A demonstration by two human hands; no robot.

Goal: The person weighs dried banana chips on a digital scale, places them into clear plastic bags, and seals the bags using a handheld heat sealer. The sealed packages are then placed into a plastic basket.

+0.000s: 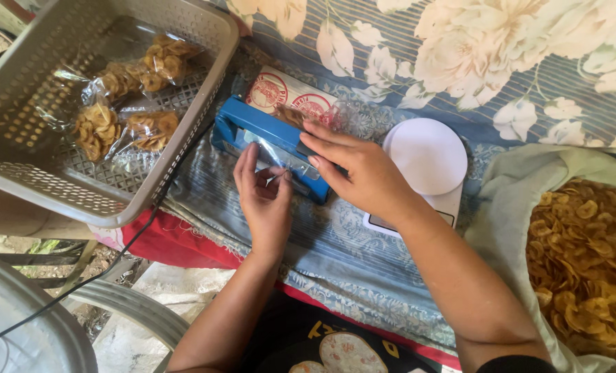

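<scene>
Item 1: blue heat sealer [253, 131] on a floral cloth [515, 55], its arm pressed down by the right hand [363, 173], fingers flat and together along the bar. Item 2: clear bag of chips with a red-and-white label [291, 97], lying behind the sealer with its mouth under the bar; the left hand [263, 200] pinches the plastic edge at the front, thumb and fingers closed on it. Item 3: grey perforated basket [18, 103], left of the sealer, holding about 4 sealed chip packets [97, 128]. Item 4: white round scale [425, 155], just right of the sealer, bare. Item 5: loose chips [588, 255] heaped in a white sack, far right. Judged status: several packets finished, 1 in sealing, a large stock unpacked.
</scene>
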